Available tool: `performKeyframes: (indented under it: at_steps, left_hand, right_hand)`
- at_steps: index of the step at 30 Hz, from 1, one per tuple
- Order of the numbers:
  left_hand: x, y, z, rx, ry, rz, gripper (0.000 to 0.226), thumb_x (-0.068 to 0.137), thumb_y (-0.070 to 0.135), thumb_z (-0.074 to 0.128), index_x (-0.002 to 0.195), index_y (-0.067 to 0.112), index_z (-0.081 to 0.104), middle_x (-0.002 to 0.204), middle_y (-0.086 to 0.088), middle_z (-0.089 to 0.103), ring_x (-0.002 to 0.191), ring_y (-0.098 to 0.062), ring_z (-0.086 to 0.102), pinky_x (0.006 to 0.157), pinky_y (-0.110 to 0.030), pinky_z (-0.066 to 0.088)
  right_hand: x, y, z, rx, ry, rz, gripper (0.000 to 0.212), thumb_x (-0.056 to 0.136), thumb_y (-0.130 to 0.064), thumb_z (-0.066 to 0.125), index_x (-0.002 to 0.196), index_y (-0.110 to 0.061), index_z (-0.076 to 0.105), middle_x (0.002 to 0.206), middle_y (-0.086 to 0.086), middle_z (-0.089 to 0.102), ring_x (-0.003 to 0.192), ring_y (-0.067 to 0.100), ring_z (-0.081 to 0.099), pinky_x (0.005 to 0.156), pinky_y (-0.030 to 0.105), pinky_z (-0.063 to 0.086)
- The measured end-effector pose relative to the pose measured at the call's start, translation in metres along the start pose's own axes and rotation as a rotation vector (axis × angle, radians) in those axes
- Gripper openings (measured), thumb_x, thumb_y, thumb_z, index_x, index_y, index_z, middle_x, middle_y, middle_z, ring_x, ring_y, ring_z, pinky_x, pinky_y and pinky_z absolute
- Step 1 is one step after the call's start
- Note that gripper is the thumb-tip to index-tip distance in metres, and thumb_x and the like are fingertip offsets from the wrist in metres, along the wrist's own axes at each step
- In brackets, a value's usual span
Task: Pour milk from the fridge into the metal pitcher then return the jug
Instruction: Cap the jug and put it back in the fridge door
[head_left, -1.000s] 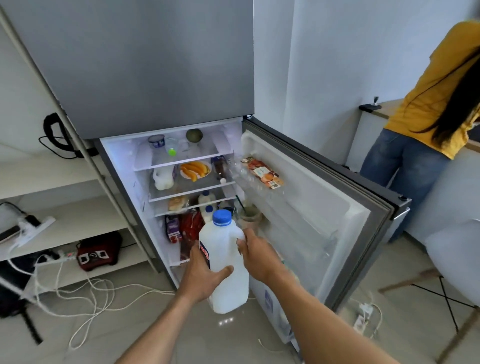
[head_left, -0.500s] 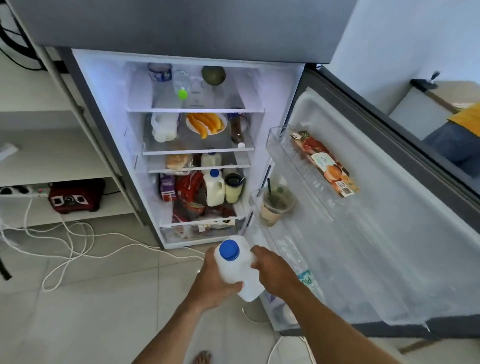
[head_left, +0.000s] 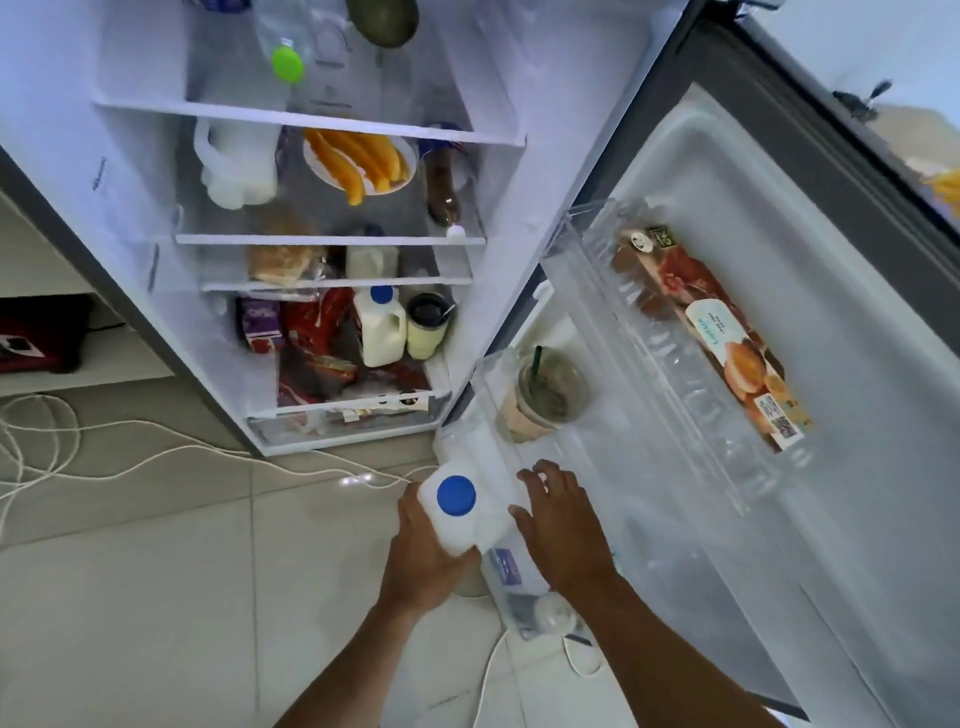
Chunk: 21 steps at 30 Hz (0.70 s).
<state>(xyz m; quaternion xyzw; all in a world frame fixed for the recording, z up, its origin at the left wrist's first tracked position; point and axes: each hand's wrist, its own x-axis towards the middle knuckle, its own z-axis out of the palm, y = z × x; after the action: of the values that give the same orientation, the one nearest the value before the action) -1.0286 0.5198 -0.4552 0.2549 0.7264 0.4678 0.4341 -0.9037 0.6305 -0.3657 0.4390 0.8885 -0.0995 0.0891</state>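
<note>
A white milk jug with a blue cap (head_left: 460, 512) is low at the bottom shelf of the open fridge door (head_left: 753, 364). My left hand (head_left: 423, 556) grips its left side and base. My right hand (head_left: 558, 525) rests against its right side, fingers spread over the door bin edge. The fridge interior (head_left: 322, 234) is lit and open in front of me. The metal pitcher is not in view.
A second blue-capped milk jug (head_left: 382, 327) and a lidded cup (head_left: 426, 327) stand inside the fridge. An iced drink cup (head_left: 545, 395) sits in the door bin just above the jug. A long snack package (head_left: 717, 338) lies in the upper door bin. White cables (head_left: 104, 462) trail over the tiled floor.
I have bent closer and lower to the fridge. The jug has gone down toward the bottom door shelf, and my right hand has loosened from a grip to spread fingers.
</note>
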Motion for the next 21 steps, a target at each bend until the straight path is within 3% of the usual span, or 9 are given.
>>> performKeyframes:
  at_steps: [3,6,9,12,15,17,21]
  left_hand:
    - [0.02,-0.006,0.011,-0.023,-0.019,-0.034,0.1,0.053,0.049,0.093,0.127,0.04,0.027,0.118,0.029,0.046,0.1,0.008,0.058,0.064,-0.002,0.047]
    - [0.038,-0.016,0.027,-0.098,-0.005,-0.066,0.101,0.056,0.035,0.097,0.129,0.036,0.026,0.117,0.033,0.044,0.103,0.005,0.057,0.066,-0.002,0.047]
    - [0.054,-0.027,0.043,-0.114,-0.019,-0.068,0.104,0.053,0.039,0.097,0.13,0.035,0.027,0.118,0.026,0.045,0.105,0.001,0.058,0.073,-0.004,0.047]
    - [0.065,-0.038,0.055,-0.072,-0.057,-0.089,0.104,0.053,0.036,0.094,0.13,0.038,0.024,0.121,0.019,0.046,0.107,-0.012,0.061,0.079,-0.022,0.052]
    - [0.077,-0.047,0.065,-0.006,-0.135,-0.059,0.112,0.054,0.035,0.089,0.142,0.026,0.021,0.13,0.01,0.041,0.114,-0.024,0.06,0.091,-0.036,0.054]
    - [0.087,-0.053,0.07,0.039,-0.179,-0.053,0.116,0.055,0.034,0.087,0.147,0.021,0.017,0.131,0.007,0.04,0.117,-0.028,0.059,0.091,-0.035,0.052]
    - [0.109,-0.06,0.084,0.231,-0.357,-0.01,0.125,0.064,0.033,0.088,0.155,0.018,0.004,0.156,-0.004,0.027,0.122,-0.03,0.057,0.093,-0.031,0.051]
  right_hand:
    - [0.003,0.016,0.007,0.094,-0.067,0.104,0.045,0.1,-0.038,0.04,0.142,-0.02,0.039,0.146,0.001,0.043,0.131,0.016,0.043,0.109,0.027,0.036]
    - [0.013,0.021,0.007,0.173,-0.059,0.109,0.037,0.101,-0.031,0.044,0.136,-0.02,0.047,0.138,-0.002,0.052,0.123,0.013,0.052,0.104,0.025,0.041]
    - [0.02,0.026,0.006,0.227,-0.041,0.107,0.029,0.099,-0.027,0.049,0.126,-0.019,0.058,0.125,-0.003,0.061,0.111,0.014,0.06,0.097,0.026,0.047]
    - [0.023,0.034,0.007,0.249,-0.004,0.071,0.019,0.096,-0.023,0.055,0.112,-0.019,0.066,0.11,-0.006,0.066,0.096,0.011,0.064,0.085,0.018,0.046]
    - [0.025,0.034,0.006,0.238,0.011,0.044,0.01,0.094,-0.019,0.059,0.101,-0.019,0.067,0.096,-0.008,0.065,0.079,0.011,0.063,0.072,0.018,0.045]
    - [0.024,0.033,0.006,0.195,0.035,0.02,0.009,0.094,-0.016,0.059,0.098,-0.016,0.066,0.092,-0.005,0.065,0.076,0.012,0.063,0.07,0.021,0.048]
    - [0.024,0.033,0.008,0.153,0.031,0.013,0.011,0.096,-0.019,0.056,0.097,-0.015,0.066,0.091,-0.004,0.065,0.077,0.01,0.062,0.07,0.017,0.047]
